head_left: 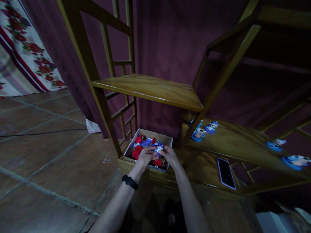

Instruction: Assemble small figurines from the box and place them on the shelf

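An open cardboard box (147, 133) sits on the bottom board of a wooden shelf unit, filled with several small red and blue cartoon figures (142, 143). Both my hands reach into it from the near side. My left hand (145, 155), with a black band on its wrist, has its fingers curled on a blue and white figure (159, 148). My right hand (169, 155) pinches at the same piece from the right, fingers closed. What exactly lies under the fingers is dim.
A wooden shelf board (150, 87) juts out above the box. On the lower right shelf (238, 142) lie blue figures (200, 131), with others (295, 160) further right. A phone (225, 173) lies on the bottom board. Dark red curtain behind, tiled floor at left.
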### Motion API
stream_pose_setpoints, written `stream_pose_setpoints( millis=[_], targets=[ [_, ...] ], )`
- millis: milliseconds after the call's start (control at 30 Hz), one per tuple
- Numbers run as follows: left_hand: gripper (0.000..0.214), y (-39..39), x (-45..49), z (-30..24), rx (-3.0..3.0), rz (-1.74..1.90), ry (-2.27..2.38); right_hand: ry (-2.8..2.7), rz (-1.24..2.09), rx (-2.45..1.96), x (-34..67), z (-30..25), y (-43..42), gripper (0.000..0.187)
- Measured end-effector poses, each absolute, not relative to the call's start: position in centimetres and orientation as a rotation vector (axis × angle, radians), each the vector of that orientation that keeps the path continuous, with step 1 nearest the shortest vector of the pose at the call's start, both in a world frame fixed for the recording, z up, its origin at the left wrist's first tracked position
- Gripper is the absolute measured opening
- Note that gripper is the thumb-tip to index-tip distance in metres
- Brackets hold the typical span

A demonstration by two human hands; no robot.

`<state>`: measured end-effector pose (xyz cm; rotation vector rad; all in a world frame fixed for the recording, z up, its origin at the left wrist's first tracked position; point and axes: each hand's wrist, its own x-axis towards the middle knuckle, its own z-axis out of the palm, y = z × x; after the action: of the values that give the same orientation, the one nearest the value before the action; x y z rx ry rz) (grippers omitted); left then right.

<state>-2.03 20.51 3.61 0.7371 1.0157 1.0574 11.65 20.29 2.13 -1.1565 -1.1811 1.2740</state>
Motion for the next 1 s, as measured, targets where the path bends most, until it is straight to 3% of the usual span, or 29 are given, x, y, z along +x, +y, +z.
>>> stream_pose_setpoints(
  millis=[233,500,1000],
  targets=[
    [0.023,20.8,-2.52,3.65,0.641,1.028,0.983,-1.218,1.228,-1.166,11.47,2.58,20.13,0.019],
    [0.026,21.01,-2.7,3.32,0.499,1.016,0.893,-1.014,1.264,-1.173,11.03,2.25,20.32,0.026],
    [0.004,21.38,-2.73,3.01,0.42,0.95,0.9,-0.909,1.309,-1.189,10.84,3.15,19.7,0.027]
  ],
)
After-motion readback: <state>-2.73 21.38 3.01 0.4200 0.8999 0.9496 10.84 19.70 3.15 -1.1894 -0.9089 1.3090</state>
